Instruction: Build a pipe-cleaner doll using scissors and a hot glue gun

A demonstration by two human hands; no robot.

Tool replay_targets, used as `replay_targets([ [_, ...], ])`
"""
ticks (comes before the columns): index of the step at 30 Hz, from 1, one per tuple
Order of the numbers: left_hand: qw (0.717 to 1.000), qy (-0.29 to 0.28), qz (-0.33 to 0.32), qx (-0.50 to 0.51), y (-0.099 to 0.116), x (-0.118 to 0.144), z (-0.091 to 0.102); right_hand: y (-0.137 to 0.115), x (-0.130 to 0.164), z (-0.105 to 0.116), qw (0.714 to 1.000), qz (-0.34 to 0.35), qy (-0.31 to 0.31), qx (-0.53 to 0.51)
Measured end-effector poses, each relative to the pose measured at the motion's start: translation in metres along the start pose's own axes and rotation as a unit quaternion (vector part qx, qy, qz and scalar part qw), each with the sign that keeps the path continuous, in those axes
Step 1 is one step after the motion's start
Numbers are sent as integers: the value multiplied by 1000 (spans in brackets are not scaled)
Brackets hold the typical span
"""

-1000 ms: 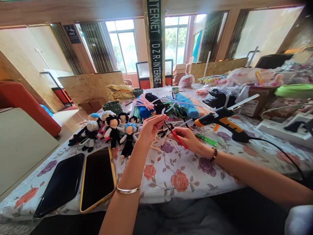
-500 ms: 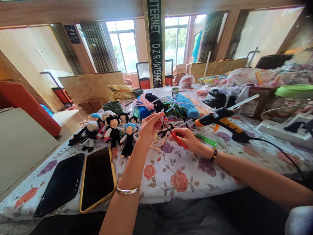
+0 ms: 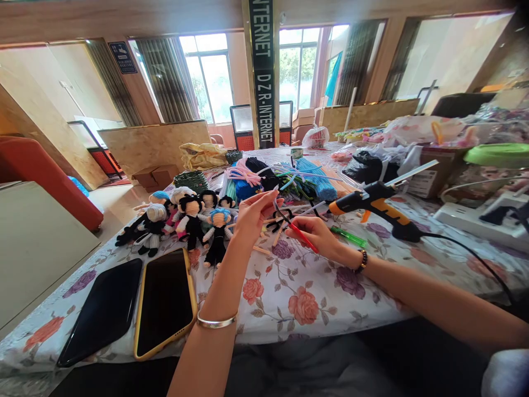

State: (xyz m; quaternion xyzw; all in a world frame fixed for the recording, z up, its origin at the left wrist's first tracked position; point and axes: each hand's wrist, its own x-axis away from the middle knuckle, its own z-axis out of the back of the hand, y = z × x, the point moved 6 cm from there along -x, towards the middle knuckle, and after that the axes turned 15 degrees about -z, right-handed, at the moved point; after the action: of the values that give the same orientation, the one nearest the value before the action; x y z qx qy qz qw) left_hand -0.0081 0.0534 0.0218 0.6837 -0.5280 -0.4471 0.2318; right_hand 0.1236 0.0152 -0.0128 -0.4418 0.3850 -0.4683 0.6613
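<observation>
Floral tablecloth [image 3: 297, 298], orange-black glue gun [image 3: 374, 205]

The tablecloth [image 3: 289, 298] is soft cloth with flowers. The two phones [image 3: 165, 300] look smooth and shiny. The little dolls [image 3: 190, 220] are fuzzy. The glue gun [image 3: 374, 204] is hard plastic.

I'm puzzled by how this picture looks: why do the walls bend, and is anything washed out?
Head view: wide lens bows the pillar and edges; windows blown out by daylight; hands sharp, left hand and right hand evenly lit; phone screen dark.
</observation>
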Motion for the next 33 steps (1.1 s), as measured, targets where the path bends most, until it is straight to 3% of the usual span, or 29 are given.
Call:
replay_targets([
  [33,1000,-4,-1,21,-3,-1,0,0,1,-1,1000,9,12,6],
])
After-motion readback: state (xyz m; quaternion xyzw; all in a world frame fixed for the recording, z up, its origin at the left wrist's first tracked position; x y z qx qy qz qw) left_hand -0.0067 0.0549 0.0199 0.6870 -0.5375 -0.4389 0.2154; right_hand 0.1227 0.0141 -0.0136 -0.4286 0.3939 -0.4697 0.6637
